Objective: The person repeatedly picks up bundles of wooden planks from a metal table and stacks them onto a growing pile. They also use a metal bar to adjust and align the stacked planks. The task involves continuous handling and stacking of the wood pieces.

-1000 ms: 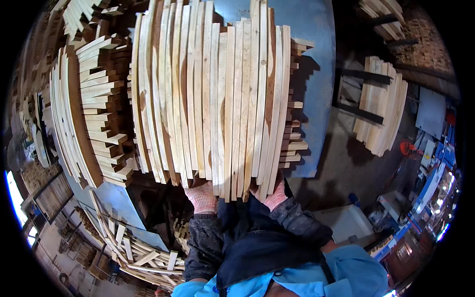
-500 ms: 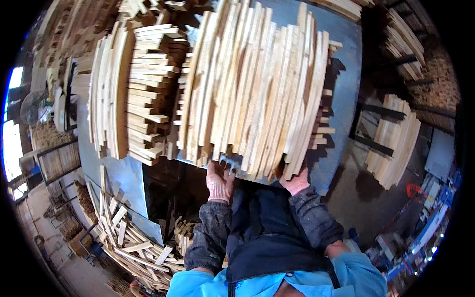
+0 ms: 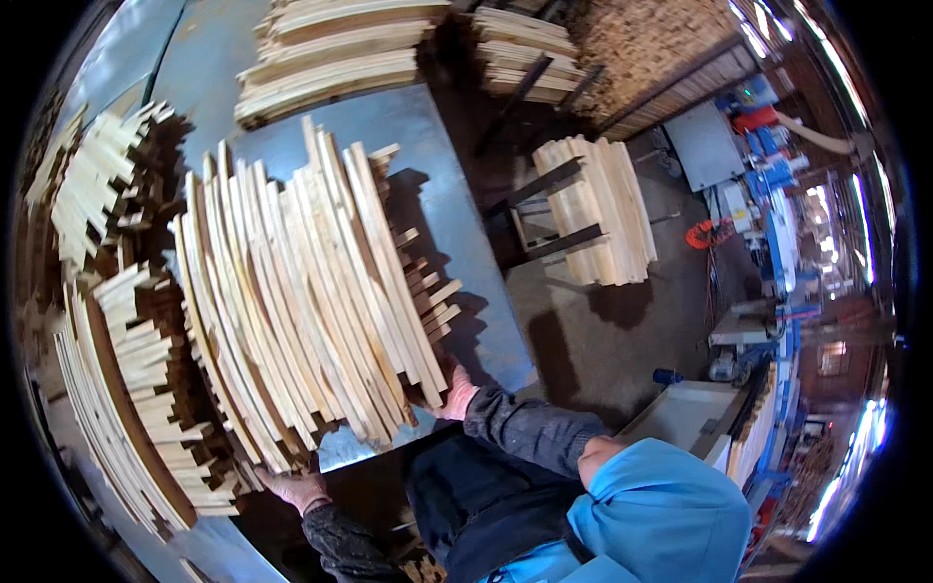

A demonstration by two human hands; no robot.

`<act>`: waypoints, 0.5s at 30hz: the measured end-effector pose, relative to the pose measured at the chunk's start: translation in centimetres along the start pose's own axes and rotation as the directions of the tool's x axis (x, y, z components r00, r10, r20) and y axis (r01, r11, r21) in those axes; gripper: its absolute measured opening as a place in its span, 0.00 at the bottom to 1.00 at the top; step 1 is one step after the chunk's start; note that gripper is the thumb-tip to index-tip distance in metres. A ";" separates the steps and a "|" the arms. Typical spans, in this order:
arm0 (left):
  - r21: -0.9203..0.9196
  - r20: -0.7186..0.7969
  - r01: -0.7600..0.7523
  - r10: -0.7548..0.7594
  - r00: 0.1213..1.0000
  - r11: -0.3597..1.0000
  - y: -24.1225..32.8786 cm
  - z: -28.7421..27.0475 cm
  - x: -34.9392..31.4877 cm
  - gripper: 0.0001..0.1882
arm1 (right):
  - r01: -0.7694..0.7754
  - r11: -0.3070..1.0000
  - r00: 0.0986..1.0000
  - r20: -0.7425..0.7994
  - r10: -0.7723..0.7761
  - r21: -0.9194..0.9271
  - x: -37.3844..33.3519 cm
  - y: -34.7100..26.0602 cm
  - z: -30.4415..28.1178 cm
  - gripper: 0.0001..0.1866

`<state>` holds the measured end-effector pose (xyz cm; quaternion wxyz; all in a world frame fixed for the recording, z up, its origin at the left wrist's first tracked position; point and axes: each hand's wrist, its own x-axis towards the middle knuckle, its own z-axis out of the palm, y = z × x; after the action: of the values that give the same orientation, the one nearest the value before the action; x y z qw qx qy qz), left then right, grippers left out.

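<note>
A thick layer of pale wooden strips [image 3: 292, 301] lies side by side on a blue-grey metal table, over shorter strip ends [image 3: 439, 301] that stick out crosswise on its right. My left hand [image 3: 296, 486], in a pinkish knit glove, is at the near left corner of the layer. Its thumb and fingers sit around the strip ends; some fingertips are hidden beneath the wood. At the near right corner, my right hand [image 3: 459, 394], gloved alike, grips the outermost strips. Its fingers are partly hidden behind them.
Another stack of strips [image 3: 117, 408] stands close on the left. Strips also lie at the table's far end [image 3: 340, 58]. On the right, past the table edge [image 3: 505, 330], a rack with dark arms holds more wood [image 3: 598, 209]. Blue machinery [image 3: 768, 175] stands farther right.
The view has swung right, shifting the layer leftward in the picture. My left hand has moved to the layer's left corner; my right hand remains at its right corner.
</note>
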<state>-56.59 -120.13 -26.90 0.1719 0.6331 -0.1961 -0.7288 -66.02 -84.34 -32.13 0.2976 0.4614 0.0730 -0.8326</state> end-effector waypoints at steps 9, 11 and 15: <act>0.059 0.190 -0.190 0.176 0.966 0.980 -0.4 -1.2 2.6 0.32 | 0.069 0.990 0.996 -0.064 -0.061 0.127 1.3 0.4 -0.2 0.35; 0.075 0.106 -0.212 0.204 0.973 0.974 -0.4 -1.1 3.3 0.32 | 0.032 0.985 0.999 0.005 -0.034 0.172 2.6 0.0 -2.4 0.35; -0.019 0.300 0.012 -0.006 0.954 1.000 -0.7 -4.5 4.2 0.33 | 0.287 0.875 0.941 0.287 -0.181 -0.389 1.9 1.6 -3.3 0.34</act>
<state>-52.70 -121.87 -31.39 0.1435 0.5142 -0.2094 -0.8192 -63.50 -85.19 -35.31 0.2937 0.2683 0.2717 -0.8763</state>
